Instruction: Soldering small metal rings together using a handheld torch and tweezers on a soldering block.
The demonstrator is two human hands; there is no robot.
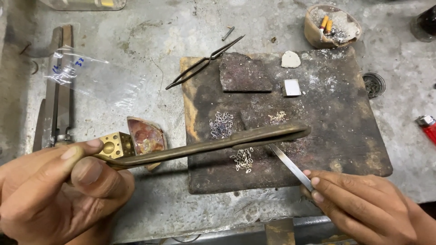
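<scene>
My left hand (59, 190) grips a long curved brass blowpipe (218, 144) that reaches right across a dark, scorched soldering board (345, 136). My right hand (359, 204) holds thin steel tweezers (290, 165), their tips hidden under the pipe's far end. Two small heaps of tiny silver wire links lie on the board, one (221, 124) above the pipe and one (243, 159) just below it. A little pale granular pile (277, 117) sits beside them.
On the board lie a dark charcoal block (245, 72), a small white square (291, 87) and a white lump (290, 59). Black tweezers (204, 61), a clear plastic bag (86, 75), a brass dapping cube (113, 145), a broken reddish dish (146, 136), an ash bowl (331, 25) and a red lighter (428, 127) surround it.
</scene>
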